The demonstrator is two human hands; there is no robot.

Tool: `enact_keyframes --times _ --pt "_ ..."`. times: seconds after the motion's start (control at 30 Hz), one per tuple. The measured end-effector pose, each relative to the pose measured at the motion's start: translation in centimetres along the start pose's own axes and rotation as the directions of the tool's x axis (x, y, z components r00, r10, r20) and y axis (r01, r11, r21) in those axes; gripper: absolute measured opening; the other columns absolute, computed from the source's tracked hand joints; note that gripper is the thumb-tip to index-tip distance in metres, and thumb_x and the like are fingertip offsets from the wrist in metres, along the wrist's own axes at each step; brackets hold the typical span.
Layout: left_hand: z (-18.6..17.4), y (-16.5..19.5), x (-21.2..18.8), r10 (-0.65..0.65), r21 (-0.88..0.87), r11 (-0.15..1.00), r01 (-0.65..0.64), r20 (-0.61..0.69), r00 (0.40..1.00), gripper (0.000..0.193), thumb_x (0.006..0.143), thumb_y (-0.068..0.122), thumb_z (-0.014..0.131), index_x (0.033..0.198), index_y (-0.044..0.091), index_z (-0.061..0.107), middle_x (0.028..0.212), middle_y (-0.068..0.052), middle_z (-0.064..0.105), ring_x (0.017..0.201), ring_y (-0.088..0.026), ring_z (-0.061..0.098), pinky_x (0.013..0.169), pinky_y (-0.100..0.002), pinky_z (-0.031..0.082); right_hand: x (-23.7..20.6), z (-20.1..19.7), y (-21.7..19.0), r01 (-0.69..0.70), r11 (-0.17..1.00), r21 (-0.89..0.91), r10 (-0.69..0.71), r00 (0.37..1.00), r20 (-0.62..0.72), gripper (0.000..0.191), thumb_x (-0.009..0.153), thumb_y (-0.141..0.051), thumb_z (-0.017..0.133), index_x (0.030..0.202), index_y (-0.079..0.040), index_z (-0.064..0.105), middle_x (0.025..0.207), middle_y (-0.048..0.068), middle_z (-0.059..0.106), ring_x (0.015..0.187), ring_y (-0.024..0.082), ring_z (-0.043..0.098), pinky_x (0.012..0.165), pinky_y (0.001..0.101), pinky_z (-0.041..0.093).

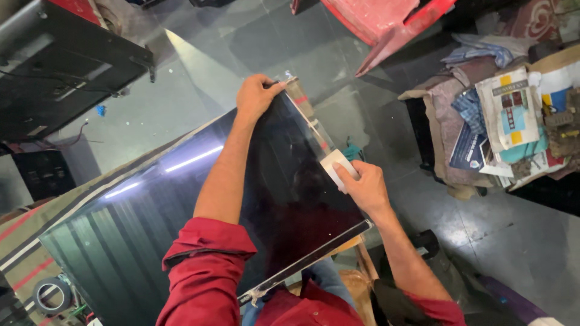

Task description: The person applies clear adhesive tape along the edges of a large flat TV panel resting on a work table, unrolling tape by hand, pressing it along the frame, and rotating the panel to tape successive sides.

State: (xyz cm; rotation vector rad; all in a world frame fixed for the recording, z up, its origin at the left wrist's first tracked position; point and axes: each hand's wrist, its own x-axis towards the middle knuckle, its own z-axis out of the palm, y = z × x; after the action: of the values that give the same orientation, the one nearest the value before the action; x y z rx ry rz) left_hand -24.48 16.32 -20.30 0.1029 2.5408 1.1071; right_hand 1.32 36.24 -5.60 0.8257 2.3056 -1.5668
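Observation:
A large dark glossy display panel [181, 205] lies tilted across my lap and reflects ceiling lights. My left hand [257, 93] grips its far upper corner, fingers curled over the edge. My right hand [362, 187] presses a small white card-like piece [334, 164] against the panel's right edge, thumb on top. A strip of brownish tape with red marks [305, 108] runs along that same edge between my two hands.
A black flat screen [54, 66] stands at the upper left. A red plastic stool [386, 24] stands at the top. To the right lies a heap of papers, cloth and boxes [501, 121]. A tape roll [51, 294] sits at the lower left on a striped mat.

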Motion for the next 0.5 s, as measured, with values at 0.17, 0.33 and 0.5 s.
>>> enact_keyframes --times 0.17,0.33,0.5 --pt "-0.3 0.2 -0.3 0.048 -0.018 0.999 -0.049 -0.025 0.999 0.048 0.078 0.053 0.083 0.088 0.007 0.079 0.083 -0.011 0.076 0.080 -0.028 0.073 0.073 -0.040 0.054 -2.0 -1.1 2.0 -0.041 0.994 -0.106 0.036 0.998 -0.047 0.045 0.091 -0.037 0.074 0.070 0.002 0.067 0.056 0.008 0.063 0.052 0.009 0.054 0.049 0.0319 0.042" --pt "-0.4 0.3 -0.4 0.060 0.015 0.998 -0.060 -0.031 0.998 0.047 0.079 0.052 0.083 0.089 0.007 0.079 0.081 -0.011 0.075 0.077 -0.027 0.073 0.071 -0.040 0.054 -6.3 -3.7 5.1 -0.077 0.984 -0.162 0.064 0.995 -0.081 0.047 0.087 -0.038 0.078 0.066 0.002 0.064 0.052 0.006 0.054 0.054 0.006 0.044 0.047 0.0335 0.038" --pt "-0.5 0.2 -0.2 0.077 -0.005 0.997 -0.078 -0.037 0.996 0.045 0.079 0.050 0.085 0.090 0.007 0.080 0.079 -0.010 0.076 0.075 -0.024 0.073 0.070 -0.038 0.054 -11.3 -5.6 7.3 -0.204 0.964 -0.172 0.190 0.977 -0.098 0.046 0.085 -0.039 0.079 0.068 0.002 0.067 0.053 0.006 0.054 0.055 0.007 0.043 0.047 0.0337 0.038"
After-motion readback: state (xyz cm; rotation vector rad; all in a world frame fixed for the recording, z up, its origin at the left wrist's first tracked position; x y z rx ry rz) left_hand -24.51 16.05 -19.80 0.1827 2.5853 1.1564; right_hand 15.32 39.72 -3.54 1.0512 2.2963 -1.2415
